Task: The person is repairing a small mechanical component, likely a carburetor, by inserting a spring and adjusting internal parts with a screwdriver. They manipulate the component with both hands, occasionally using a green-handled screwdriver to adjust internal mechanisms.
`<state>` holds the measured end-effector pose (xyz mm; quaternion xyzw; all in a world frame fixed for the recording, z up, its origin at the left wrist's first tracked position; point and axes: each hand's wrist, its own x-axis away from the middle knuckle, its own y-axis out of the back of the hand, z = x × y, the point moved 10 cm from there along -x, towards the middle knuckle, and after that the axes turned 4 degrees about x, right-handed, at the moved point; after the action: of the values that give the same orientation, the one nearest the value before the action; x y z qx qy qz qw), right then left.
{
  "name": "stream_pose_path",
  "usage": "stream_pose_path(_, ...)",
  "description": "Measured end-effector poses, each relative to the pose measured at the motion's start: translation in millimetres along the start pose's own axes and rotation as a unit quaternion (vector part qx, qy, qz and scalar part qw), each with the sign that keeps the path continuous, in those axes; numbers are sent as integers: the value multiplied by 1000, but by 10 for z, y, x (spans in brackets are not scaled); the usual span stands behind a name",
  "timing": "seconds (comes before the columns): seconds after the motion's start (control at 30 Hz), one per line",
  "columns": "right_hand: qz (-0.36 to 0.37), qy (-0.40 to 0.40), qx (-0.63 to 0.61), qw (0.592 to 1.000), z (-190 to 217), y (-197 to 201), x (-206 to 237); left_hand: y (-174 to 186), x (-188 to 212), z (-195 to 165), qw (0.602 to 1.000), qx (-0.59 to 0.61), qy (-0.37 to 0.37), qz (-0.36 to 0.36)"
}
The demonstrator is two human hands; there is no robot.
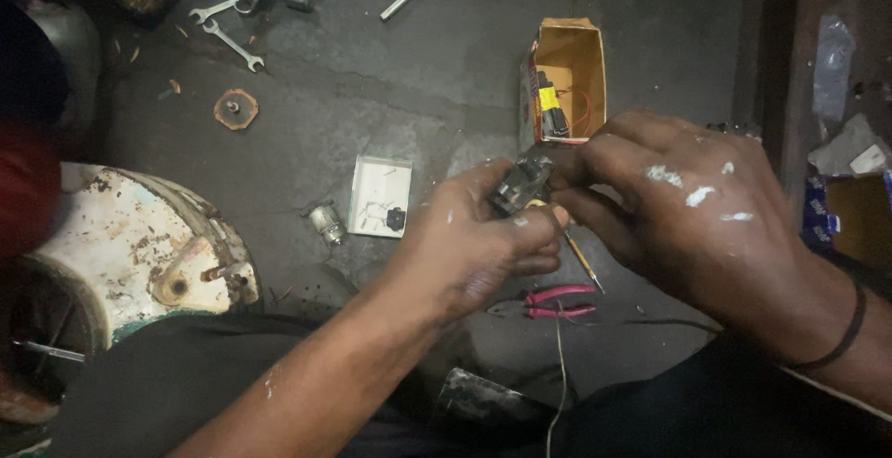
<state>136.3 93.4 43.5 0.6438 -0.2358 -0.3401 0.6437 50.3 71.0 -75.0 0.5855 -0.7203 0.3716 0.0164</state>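
Between your two hands, just right of the view's centre, sits one small dark grey blocky part [522,184]. Your left hand [478,244] pinches it from below with thumb and fingers closed on it, and your right hand [692,212] closes on its upper end from the 3 o'clock side, so the hands meet on the part. One thin yellow-handled tool [576,249] slants down from under your fingers toward 5 o'clock; which hand holds it you cannot tell.

At 6 o'clock of the hands lies one pair of pink-handled pliers [553,302] on the dark concrete floor [437,58]. At 12 o'clock stands one open orange cardboard box [569,72], just beside your right knuckles. At 9 o'clock lie one white flat tray [380,196] and one small silver cylinder [327,223], near each other but apart. One rusty white round housing [139,244] fills the left edge. At 10 o'clock rests one rusty hexagonal disc [236,109], and beyond it at least three steel spanners [232,45].

Bare floor lies between the box and the spanners; the right edge is crowded by a dark wooden ledge [780,68].
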Motion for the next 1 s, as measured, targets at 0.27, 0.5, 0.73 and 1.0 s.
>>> stream_pose_path(0.27, -25, 12, -7, 1000, 25, 48, 37, -78, 33, -70, 997, 50, -30, 44)
stream_pose_path(0.5, -13, 38, 2, 999, 63, 17, 26, -41, 102, -133, 996, -88, -18, -13)
stream_pose_path(0.73, 5, 15, -31, 999, 7, 6, 1, -83, 69, -127, 998, 18, -39, 43)
stream_pose_path(1.0, -18, -4, -51, 999, -31, 56, 23, -16, 0, -44, 996, 64, -37, 44)
